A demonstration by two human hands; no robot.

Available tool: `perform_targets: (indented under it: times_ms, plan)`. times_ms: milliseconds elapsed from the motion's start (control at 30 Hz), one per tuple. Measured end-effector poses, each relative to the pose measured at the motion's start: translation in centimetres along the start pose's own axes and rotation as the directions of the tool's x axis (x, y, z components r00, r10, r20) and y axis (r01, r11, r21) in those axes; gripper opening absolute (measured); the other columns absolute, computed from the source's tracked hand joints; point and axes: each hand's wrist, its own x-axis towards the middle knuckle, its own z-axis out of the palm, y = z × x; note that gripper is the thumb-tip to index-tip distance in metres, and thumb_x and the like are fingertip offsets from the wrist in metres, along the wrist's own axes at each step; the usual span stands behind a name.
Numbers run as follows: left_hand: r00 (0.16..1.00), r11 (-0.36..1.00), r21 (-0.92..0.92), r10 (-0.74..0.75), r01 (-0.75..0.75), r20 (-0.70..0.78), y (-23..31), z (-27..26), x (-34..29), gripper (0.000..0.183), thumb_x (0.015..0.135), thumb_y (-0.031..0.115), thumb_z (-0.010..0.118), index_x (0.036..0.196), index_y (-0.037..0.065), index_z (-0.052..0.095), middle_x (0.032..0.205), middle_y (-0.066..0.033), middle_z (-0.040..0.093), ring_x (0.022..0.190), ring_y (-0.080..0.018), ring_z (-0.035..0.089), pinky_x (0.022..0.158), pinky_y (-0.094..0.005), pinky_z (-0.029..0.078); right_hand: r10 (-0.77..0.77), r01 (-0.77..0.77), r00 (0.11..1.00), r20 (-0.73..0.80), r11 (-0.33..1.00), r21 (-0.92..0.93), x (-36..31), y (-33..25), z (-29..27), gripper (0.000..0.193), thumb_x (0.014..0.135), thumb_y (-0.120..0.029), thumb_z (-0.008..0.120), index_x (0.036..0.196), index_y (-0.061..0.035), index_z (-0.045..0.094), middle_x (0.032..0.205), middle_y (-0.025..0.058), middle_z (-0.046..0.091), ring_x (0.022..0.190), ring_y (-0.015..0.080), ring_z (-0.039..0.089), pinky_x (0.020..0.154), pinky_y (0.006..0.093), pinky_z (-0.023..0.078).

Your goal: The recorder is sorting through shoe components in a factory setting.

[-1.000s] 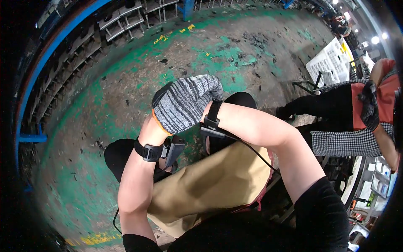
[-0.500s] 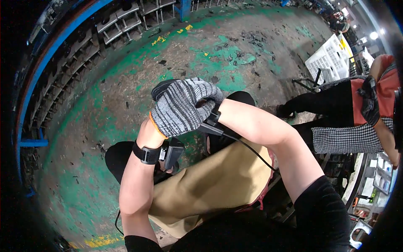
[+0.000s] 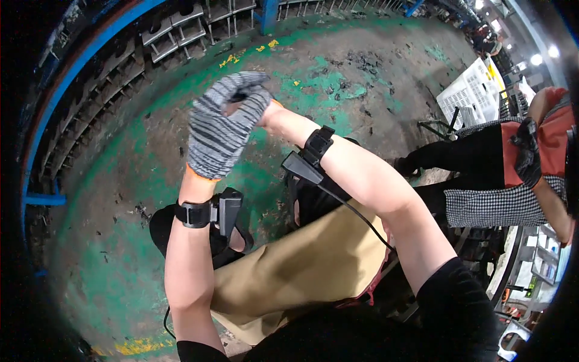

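Over floor [image 3: 139, 205] well clear of a blue rail [image 3: 90, 48], left hand [image 3: 216, 136] and right hand [image 3: 263, 107] meet, their grips impossible to tell.

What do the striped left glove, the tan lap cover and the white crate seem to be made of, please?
Striped left glove: matt knitted yarn, by its ribbed texture; fibre unclear. Tan lap cover: perhaps heavy canvas or coated cloth, smooth, by its broad, stiff folds. White crate: probably moulded plastic, by its regular openings; gloss hard to judge.
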Motion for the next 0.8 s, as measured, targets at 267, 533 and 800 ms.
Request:
perform_targets:
  times_ms: [267,533,800]
  plan:
    - [0.978,0.899,0.408,0.092,-0.162,0.186,3.2,2.4,-0.8,0.025,0.077,0.027,0.074,0.088,0.005,0.068,0.089,-0.0126,0.067,0.087,-0.0322,0.063,0.079,-0.0413,0.05,0.227,-0.354,0.895,-0.385,0.885,-0.302,1.6,-1.2,-4.7,0.038,0.094,-0.034,0.048,0.096,-0.0011,0.067,0.087,0.0119,0.068,0.083,0.0233,0.064,0.081,0.0357,0.05]
    - [0.949,0.789,0.61,-0.129,-0.078,0.288,4.2,6.4,-1.3,0.038,0.079,0.038,0.066,0.094,0.003,0.065,0.088,-0.0171,0.064,0.087,-0.034,0.061,0.081,-0.0452,0.049,-0.368,-0.154,0.761,-0.535,0.699,-0.699,-0.6,-3.0,-5.6,0.019,0.078,-0.026,0.058,0.074,-0.0067,0.058,0.071,0.0177,0.056,0.069,0.0375,0.058,0.062,0.0487,0.046]
    - [0.96,0.809,0.587,-0.145,-0.024,0.238,4.3,7.4,-1.5,0.041,0.076,0.038,0.069,0.095,0.002,0.063,0.09,-0.017,0.063,0.086,-0.0336,0.061,0.078,-0.0441,0.05,-0.49,-0.08,0.765,-0.417,0.571,-0.817,-1.0,-2.9,-5.9,0.015,0.075,-0.023,0.058,0.073,-0.0082,0.057,0.07,0.0148,0.056,0.066,0.0354,0.058,0.058,0.0485,0.045]
